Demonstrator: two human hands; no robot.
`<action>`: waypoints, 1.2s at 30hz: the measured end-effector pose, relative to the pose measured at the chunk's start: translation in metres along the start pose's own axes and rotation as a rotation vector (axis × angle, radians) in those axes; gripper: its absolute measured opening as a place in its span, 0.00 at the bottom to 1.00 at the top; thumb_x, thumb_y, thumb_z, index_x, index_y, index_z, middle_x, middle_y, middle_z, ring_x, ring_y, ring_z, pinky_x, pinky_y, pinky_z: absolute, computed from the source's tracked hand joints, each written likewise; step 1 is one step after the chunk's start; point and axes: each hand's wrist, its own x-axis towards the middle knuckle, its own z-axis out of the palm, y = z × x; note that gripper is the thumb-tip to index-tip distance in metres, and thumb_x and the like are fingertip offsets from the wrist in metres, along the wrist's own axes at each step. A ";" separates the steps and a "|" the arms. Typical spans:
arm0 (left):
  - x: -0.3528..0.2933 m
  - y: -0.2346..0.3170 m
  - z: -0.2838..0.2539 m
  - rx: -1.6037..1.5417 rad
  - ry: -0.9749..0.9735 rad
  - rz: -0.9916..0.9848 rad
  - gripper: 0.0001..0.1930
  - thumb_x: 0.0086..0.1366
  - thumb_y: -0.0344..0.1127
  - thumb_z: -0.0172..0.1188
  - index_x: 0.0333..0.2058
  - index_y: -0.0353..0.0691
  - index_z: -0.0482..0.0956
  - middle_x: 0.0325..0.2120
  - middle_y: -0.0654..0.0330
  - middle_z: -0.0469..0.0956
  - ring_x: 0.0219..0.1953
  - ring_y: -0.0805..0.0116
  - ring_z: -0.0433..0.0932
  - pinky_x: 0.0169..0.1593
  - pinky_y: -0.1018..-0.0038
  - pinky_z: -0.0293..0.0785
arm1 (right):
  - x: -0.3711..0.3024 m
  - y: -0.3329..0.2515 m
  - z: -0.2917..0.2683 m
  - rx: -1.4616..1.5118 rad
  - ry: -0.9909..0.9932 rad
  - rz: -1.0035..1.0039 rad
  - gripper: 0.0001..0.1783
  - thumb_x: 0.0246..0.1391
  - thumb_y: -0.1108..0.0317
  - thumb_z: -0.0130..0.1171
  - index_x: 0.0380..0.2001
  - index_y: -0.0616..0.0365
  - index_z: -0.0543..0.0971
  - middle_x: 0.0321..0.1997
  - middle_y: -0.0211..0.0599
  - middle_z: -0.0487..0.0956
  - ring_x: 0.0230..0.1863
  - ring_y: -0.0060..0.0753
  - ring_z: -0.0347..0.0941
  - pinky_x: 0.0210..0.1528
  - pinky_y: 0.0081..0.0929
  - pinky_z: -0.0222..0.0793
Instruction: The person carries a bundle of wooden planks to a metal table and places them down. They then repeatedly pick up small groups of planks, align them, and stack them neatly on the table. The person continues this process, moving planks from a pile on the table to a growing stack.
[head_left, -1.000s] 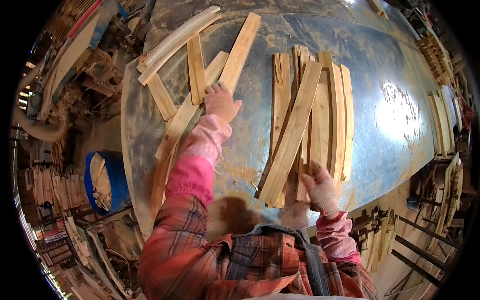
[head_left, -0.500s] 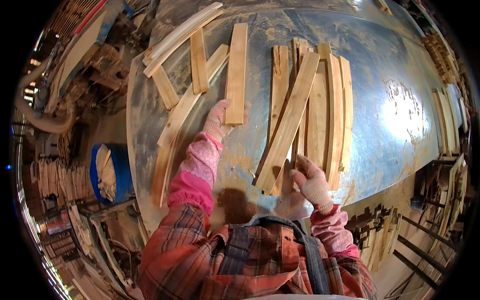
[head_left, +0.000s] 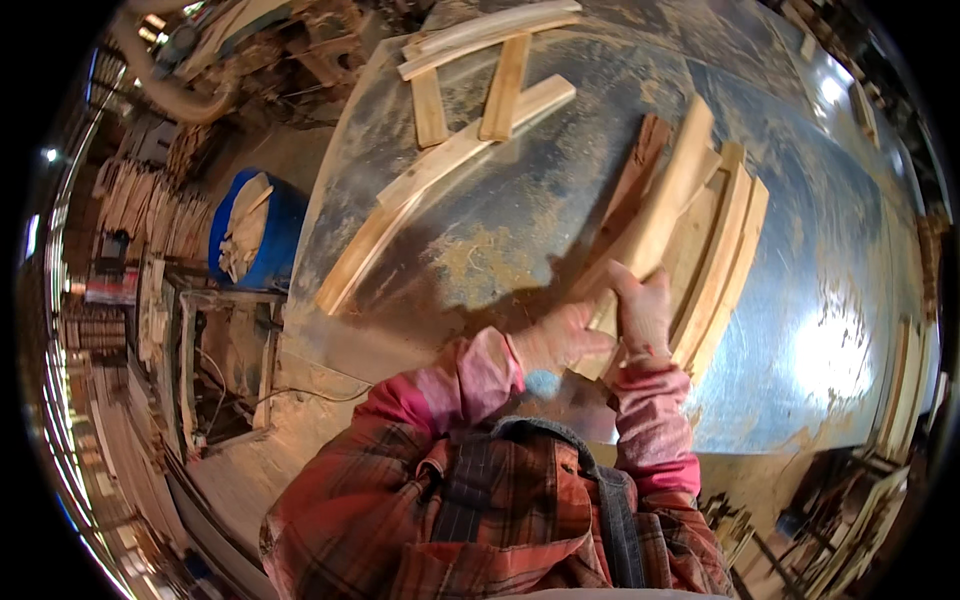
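Observation:
A pale wooden plank (head_left: 655, 225) slants up from the table with its far end raised. My right hand (head_left: 643, 308), in a light work glove, is closed around its near part. My gloved left hand (head_left: 562, 338) is at the plank's near end, close beside the right, and looks closed on it, though motion blurs the fingers. Beneath and to the right lie several more planks (head_left: 722, 260), side by side. A darker reddish-brown plank (head_left: 637, 170) lies to the left of the raised one, partly in shadow.
The metal table (head_left: 500, 210) is dusted with sawdust. More planks (head_left: 425, 180) lie crossed at its far left. A blue barrel (head_left: 290, 225) with wood scraps stands off the left edge, near a wooden frame (head_left: 187, 370). Stacked wood lines the right side.
The view has turned, shifting the table's contents. My left hand has come across from a single plank at the left to join the right hand, and a plank is now raised between them.

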 end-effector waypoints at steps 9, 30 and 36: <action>-0.038 0.091 -0.240 1.080 0.888 -0.034 0.30 0.65 0.48 0.65 0.59 0.35 0.76 0.55 0.45 0.79 0.58 0.49 0.78 0.62 0.60 0.74 | 0.017 0.058 -0.062 -1.002 0.390 -0.102 0.47 0.49 0.57 0.73 0.68 0.64 0.64 0.61 0.63 0.75 0.61 0.61 0.73 0.62 0.46 0.70; 0.177 0.319 -0.569 1.525 0.949 0.056 0.41 0.61 0.58 0.62 0.63 0.32 0.70 0.61 0.44 0.74 0.64 0.47 0.72 0.65 0.56 0.69 | 0.249 -0.097 0.364 -1.060 0.127 -0.243 0.46 0.42 0.50 0.75 0.60 0.63 0.68 0.55 0.58 0.78 0.59 0.61 0.75 0.62 0.47 0.72; 0.224 0.298 -0.615 1.496 0.977 -0.038 0.61 0.54 0.75 0.62 0.74 0.36 0.54 0.69 0.42 0.65 0.69 0.45 0.67 0.71 0.57 0.61 | 0.260 -0.106 0.356 -0.983 0.047 -0.170 0.52 0.43 0.53 0.74 0.68 0.63 0.64 0.60 0.59 0.75 0.60 0.62 0.74 0.62 0.47 0.72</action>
